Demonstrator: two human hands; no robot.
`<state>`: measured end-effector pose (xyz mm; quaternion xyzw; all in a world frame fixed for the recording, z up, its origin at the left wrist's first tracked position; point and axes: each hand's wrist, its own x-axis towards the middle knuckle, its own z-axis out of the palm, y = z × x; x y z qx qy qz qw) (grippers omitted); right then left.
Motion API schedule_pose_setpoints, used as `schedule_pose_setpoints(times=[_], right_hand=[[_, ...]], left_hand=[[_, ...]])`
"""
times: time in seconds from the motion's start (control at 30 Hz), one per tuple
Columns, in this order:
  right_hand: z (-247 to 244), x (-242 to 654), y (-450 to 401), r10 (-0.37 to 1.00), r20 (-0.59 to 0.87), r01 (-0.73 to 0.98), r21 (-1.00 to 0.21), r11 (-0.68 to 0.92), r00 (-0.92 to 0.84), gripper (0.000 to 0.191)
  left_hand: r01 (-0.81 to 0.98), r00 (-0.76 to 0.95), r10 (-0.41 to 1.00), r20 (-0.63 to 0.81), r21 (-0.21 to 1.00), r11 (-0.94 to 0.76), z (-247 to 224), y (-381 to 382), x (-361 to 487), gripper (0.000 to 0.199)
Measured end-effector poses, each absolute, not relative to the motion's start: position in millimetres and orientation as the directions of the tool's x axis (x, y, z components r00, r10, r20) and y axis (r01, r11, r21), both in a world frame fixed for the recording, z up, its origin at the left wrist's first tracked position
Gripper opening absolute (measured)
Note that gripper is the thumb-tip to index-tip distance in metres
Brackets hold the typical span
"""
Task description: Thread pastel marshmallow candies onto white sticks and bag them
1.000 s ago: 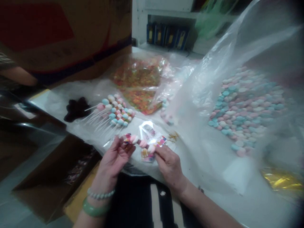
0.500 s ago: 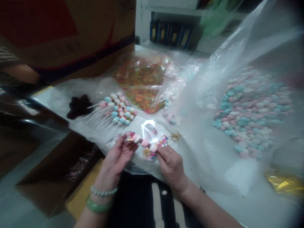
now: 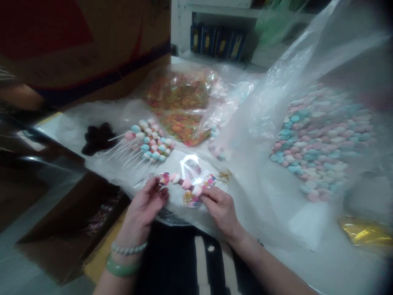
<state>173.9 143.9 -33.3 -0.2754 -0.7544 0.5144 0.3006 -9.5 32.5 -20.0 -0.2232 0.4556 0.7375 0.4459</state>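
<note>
A short skewer of pink and white marshmallows [image 3: 186, 184], with darker bits between them, stretches between my hands. My left hand [image 3: 150, 203] has its thumb and forefinger closed at the left end, by a small colourful printed piece [image 3: 165, 178]. At the other end, my right hand [image 3: 218, 207] pinches the skewer. Beneath it on the plastic sheet lie shiny clear bags [image 3: 192, 164] with a colourful print, partly covered by the skewer. Gold twist ties [image 3: 224, 176] lie just beyond my right hand. The picture is blurred, so the skewer's tips are unclear.
Finished marshmallow sticks [image 3: 153, 141] lie at left beside a dark flower-shaped object [image 3: 98, 138]. Behind are a bag of orange-green candies [image 3: 184, 127] and a large cardboard box [image 3: 123, 45]. Loose marshmallows [image 3: 322, 139] fill a clear bag at right, near a gold packet [image 3: 365, 231]. Another person's arm [image 3: 21, 97] shows at left.
My left hand has drawn slightly left and down, and more of the skewer's left end shows. My right hand keeps its pinch. The whole view has shifted a little.
</note>
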Motion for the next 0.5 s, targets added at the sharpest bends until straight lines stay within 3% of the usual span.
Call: schedule_pose_setpoints(times=[0.13,0.37,0.5], right_hand=[[-32.3,172.5,145.2,0.738,0.107,0.111,-0.964,0.24,-0.667,0.017],[-33.4,174.4,145.0,0.704,0.289,0.113,-0.878,0.465,-0.649,0.023],[-35.9,174.5,147.4,0.714,0.274,0.119,-0.886,0.447,-0.644,0.023]], left_hand=[[-0.863,-0.498,0.473,-0.726,0.469,-0.189,-17.7,32.6,-10.4,0.023],[-0.886,-0.438,0.598,-0.671,0.433,-0.163,-18.8,28.9,-10.6,0.03],[-0.89,-0.408,0.677,-0.613,0.433,-0.144,-18.2,26.7,-12.8,0.027]])
